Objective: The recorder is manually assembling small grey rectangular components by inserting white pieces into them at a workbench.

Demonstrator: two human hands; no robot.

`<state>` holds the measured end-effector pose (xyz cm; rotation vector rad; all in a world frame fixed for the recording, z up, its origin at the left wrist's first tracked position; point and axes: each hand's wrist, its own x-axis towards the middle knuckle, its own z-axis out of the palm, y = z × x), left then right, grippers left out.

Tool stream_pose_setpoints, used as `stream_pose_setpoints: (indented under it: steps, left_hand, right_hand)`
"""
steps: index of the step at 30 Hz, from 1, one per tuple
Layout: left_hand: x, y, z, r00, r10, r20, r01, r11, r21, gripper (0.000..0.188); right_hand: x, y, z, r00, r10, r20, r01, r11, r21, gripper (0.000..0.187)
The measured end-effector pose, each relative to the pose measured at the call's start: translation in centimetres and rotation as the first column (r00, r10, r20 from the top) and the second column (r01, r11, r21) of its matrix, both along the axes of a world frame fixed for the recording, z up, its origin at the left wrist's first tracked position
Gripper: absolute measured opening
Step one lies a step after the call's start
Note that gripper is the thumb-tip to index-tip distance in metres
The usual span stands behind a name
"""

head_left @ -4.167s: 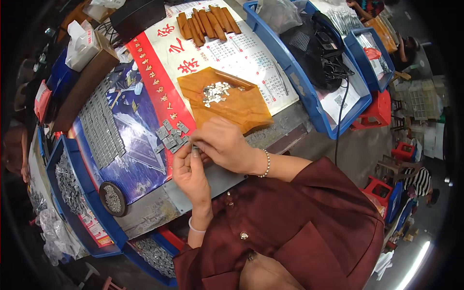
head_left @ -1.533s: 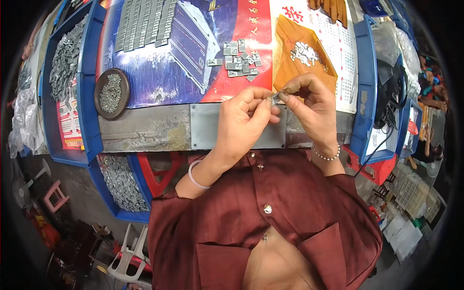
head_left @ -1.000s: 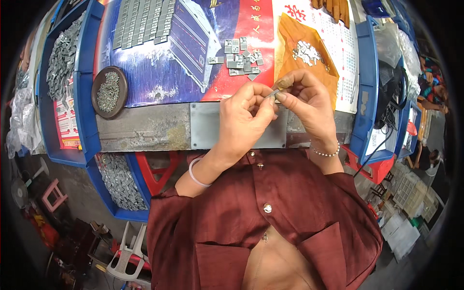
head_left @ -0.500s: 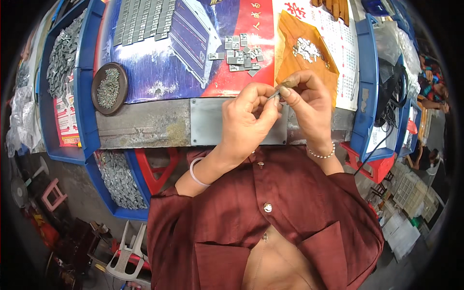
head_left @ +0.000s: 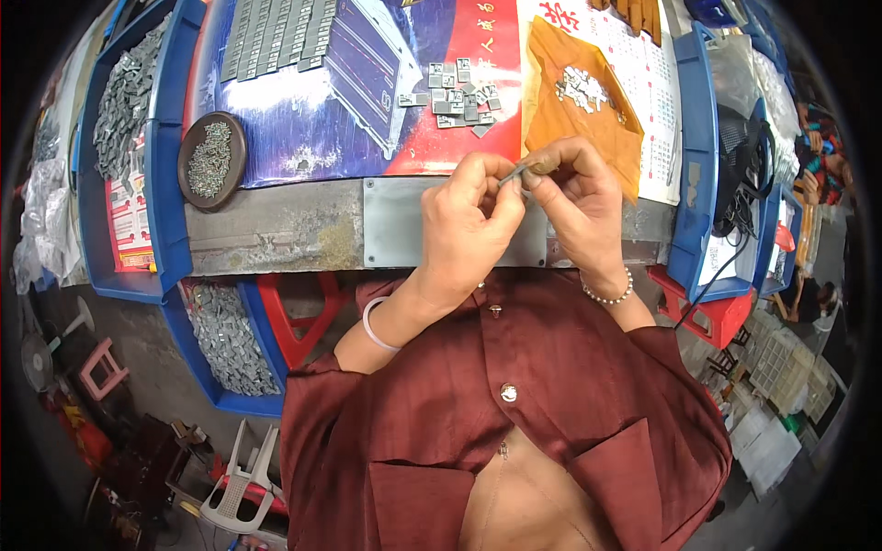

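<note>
Above the table's front edge, my left hand [head_left: 470, 220] and my right hand [head_left: 579, 197] meet and pinch a small grey part [head_left: 512, 174] between their fingertips. The fingers cover most of it, so its full shape is hidden. Beyond my hands lies a loose group of small grey rectangular parts [head_left: 448, 107] on the poster-covered table. To the right of them, small white pieces [head_left: 582, 87] rest on a brown paper sheet [head_left: 548, 129]. Farther left, slanted rows of grey parts [head_left: 276, 37] are laid out side by side.
A round dark dish [head_left: 235, 174] of tiny metal pieces sits left. Blue bins [head_left: 169, 211] of grey parts flank the table, one lower bin [head_left: 262, 340] beside my left side. At the right, another blue bin [head_left: 695, 165] holds a black bag and cable. A red stool [head_left: 712, 312] stands below it.
Both hands keep their pinch on the small grey part, which has shifted slightly left and tilted a little differently. The rest of the table looks the same apart from a slight view shift.
</note>
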<state>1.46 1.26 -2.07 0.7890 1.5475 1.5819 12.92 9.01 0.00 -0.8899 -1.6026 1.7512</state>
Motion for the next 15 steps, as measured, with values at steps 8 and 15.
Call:
stream_pose_setpoints:
  steps: [8,15]
  left_hand:
    - [-0.2,-0.9,1.5,0.964,-0.058,0.259,0.065,0.998,-0.022,0.006]
    - [0.3,-1.3,1.2,0.997,-0.038,0.060,0.041,0.998,-0.042,0.007]
  right_hand:
    - [0.2,0.0,0.7,0.998,-0.016,-0.066,0.003,0.979,-0.205,0.015]
    - [0.2,-0.6,0.4,0.996,0.044,-0.072,-0.059,0.975,-0.216,0.013]
